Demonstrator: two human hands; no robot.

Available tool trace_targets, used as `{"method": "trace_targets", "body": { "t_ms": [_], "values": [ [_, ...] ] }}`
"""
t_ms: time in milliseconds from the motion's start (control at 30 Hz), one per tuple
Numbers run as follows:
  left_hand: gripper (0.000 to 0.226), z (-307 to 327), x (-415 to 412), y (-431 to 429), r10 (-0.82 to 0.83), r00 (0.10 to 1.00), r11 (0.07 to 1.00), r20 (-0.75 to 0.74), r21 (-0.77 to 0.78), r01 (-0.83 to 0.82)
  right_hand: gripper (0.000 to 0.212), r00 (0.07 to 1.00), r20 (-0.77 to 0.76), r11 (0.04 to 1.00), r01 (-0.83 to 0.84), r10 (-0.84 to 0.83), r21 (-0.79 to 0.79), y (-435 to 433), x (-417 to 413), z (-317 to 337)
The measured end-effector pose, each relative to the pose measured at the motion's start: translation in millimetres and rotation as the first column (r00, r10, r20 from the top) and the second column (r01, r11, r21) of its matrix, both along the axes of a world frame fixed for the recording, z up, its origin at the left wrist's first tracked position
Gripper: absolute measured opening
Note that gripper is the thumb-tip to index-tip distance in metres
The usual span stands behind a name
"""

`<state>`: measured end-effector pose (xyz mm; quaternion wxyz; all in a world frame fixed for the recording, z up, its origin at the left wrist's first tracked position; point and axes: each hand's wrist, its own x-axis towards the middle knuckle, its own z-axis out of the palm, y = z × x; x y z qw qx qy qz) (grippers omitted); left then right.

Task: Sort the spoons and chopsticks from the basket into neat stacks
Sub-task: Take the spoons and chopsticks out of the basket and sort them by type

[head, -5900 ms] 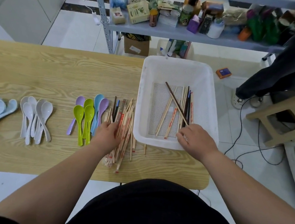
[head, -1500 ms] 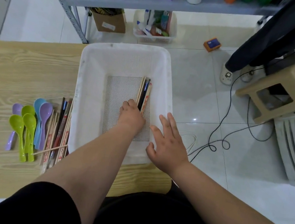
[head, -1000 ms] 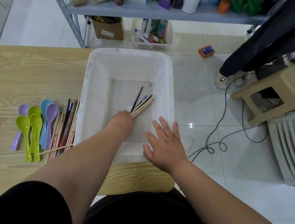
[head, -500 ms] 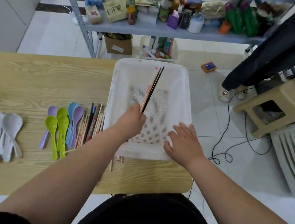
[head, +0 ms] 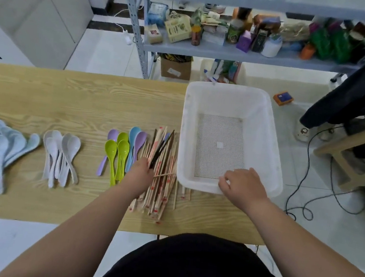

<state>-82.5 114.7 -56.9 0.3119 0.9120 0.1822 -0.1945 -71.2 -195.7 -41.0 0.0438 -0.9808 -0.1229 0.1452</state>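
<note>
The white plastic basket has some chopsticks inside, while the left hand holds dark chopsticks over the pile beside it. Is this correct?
No. The head view shows no chopsticks in the white plastic basket, only its perforated floor. The left hand does hold dark chopsticks over the pile of wooden chopsticks beside it.

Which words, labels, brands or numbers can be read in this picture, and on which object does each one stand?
None can be read.
Too blurred: printing on the shelf packages.
Too small: white label on the cardboard box.
Too small: blue label on the orange box on the floor.
Not legible: red marks on the chopsticks.
</note>
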Motion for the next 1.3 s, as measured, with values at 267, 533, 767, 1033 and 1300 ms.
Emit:
{"method": "trace_targets", "body": {
  "t_ms": [267, 533, 767, 1033, 1300],
  "values": [
    [0.068, -25, -6, -14, -0.315, 0.944, 0.908, -0.1, 0.257, 0.33, 0.059, 0.999, -0.01, 0.997, 0.039, -0.039, 0.072, 0, -7, 3],
    [0.08, -27, -10, -33, -0.49, 0.857, 0.796, -0.158, 0.32, 0.514, 0.089, 0.981, -0.165, 0.988, -0.118, 0.101, -0.097, 3, -12, 11],
    [0.078, -26, -13, -37, -0.516, 0.845, 0.774, -0.142, 0.346, 0.531, 0.09, 0.989, -0.143, 0.992, -0.054, 0.037, -0.115, -9, -13, 17],
    [0.07, -9, -21, -48, -0.422, 0.905, 0.89, 0.051, 0.215, 0.402, 0.055, 0.974, -0.139, 0.976, -0.162, 0.181, 0.143, 2, -19, 22],
    [0.063, 54, -87, -72, -0.093, 0.962, 0.995, 0.258, -0.02, 0.101, 0.05, 0.957, -0.104, 0.885, -0.205, 0.271, 0.418, -2, -34, 62]
  ]
}}
